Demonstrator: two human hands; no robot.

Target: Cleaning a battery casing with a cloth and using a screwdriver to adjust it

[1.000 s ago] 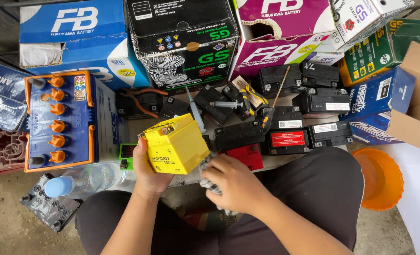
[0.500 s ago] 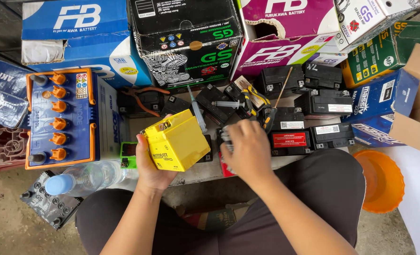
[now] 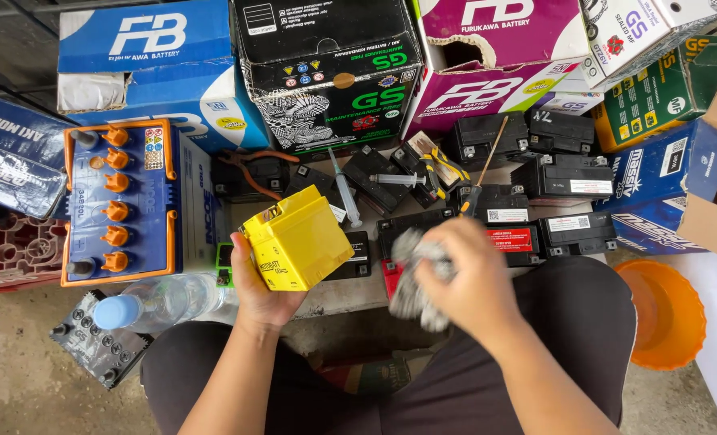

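Observation:
My left hand (image 3: 260, 292) grips a small yellow battery (image 3: 296, 239) from below, tilted, above my lap. To its right my right hand (image 3: 465, 274) is closed around a crumpled grey rag (image 3: 411, 278), blurred with motion, a short gap from the yellow battery. Just beyond both hands lie several small black batteries (image 3: 564, 179), one with a red label (image 3: 512, 240).
A blue battery with orange caps (image 3: 124, 201) stands at the left. Cardboard boxes (image 3: 330, 72) line the far side. Syringes (image 3: 344, 192), pliers (image 3: 249, 173) and a screwdriver (image 3: 481, 173) lie among the black batteries. A plastic bottle (image 3: 161, 300) lies near left, an orange bowl (image 3: 665, 310) right.
My right hand rose from my lap toward the black batteries and now holds a grey rag beside the yellow battery. The left hand and yellow battery stayed nearly still.

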